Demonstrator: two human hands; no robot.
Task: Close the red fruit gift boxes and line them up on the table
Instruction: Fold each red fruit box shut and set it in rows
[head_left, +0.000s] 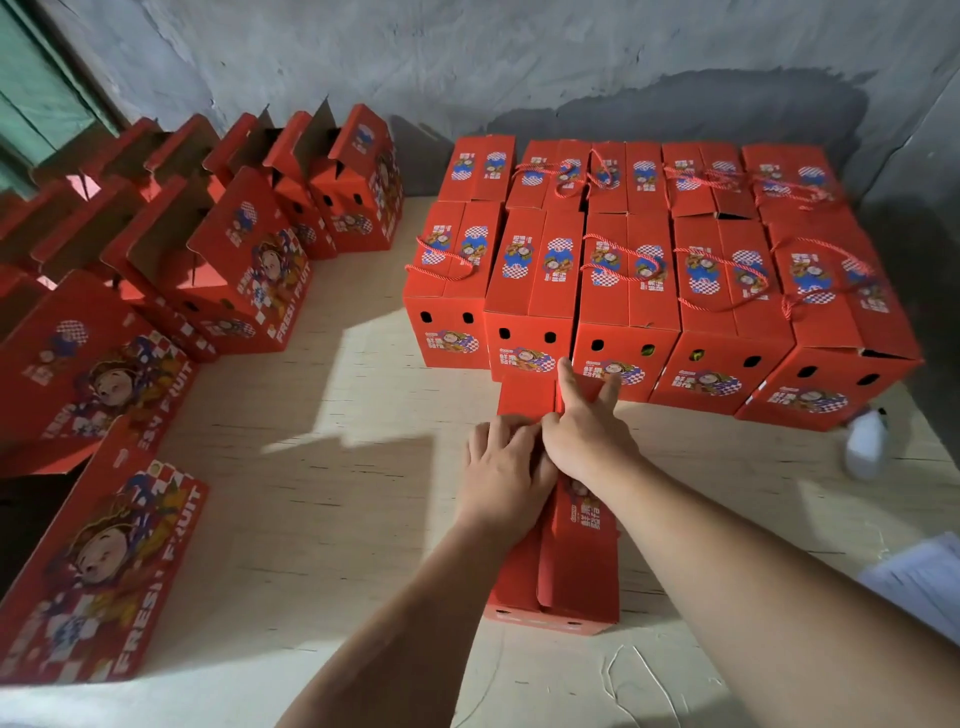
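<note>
We see red gift boxes (628, 291) printed with blue-and-white checkered ovals, a cartoon face and white "FRESH FRUIT" lettering, their red twisted cord handles (722, 283) lying on top, all on a pale beige surface (322, 499) against a mottled grey wall (519, 62).

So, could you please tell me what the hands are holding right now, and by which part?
Both hands are on the red gift box lying in front: the left hand and right hand press its top flaps together along the centre seam. Whether either has a true grip cannot be told.
</note>
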